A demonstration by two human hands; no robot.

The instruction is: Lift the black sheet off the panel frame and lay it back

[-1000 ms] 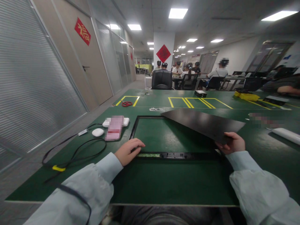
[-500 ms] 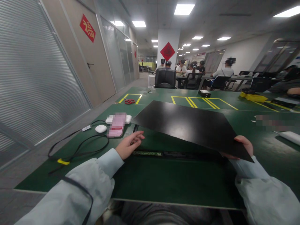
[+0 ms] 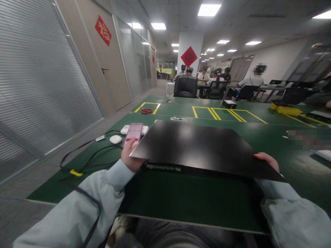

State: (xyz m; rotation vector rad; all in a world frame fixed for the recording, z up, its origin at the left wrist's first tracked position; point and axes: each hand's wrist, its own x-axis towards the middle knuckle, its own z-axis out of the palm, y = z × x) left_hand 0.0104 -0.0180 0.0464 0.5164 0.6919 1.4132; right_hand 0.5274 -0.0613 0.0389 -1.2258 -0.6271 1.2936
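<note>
A large flat black panel (image 3: 199,146) hangs level a little above the green table (image 3: 186,199), held at both near corners. My left hand (image 3: 128,156) grips its near left corner, fingers tucked under the panel. My right hand (image 3: 267,161) holds the near right corner, mostly hidden behind the edge. Below the panel lies a black rectangular frame (image 3: 165,168); only its near bar with a green circuit strip shows.
A pink phone (image 3: 133,133), white earbud case (image 3: 115,139), white charger and black cables (image 3: 88,160) lie at the left. Red scissors (image 3: 146,111), a black box (image 3: 229,103) and yellow floor-tape marks are farther back. Seated people and chairs fill the background.
The panel swung left and came down level over the frame, covering it. My left hand left the frame's near edge and took the panel's left corner.
</note>
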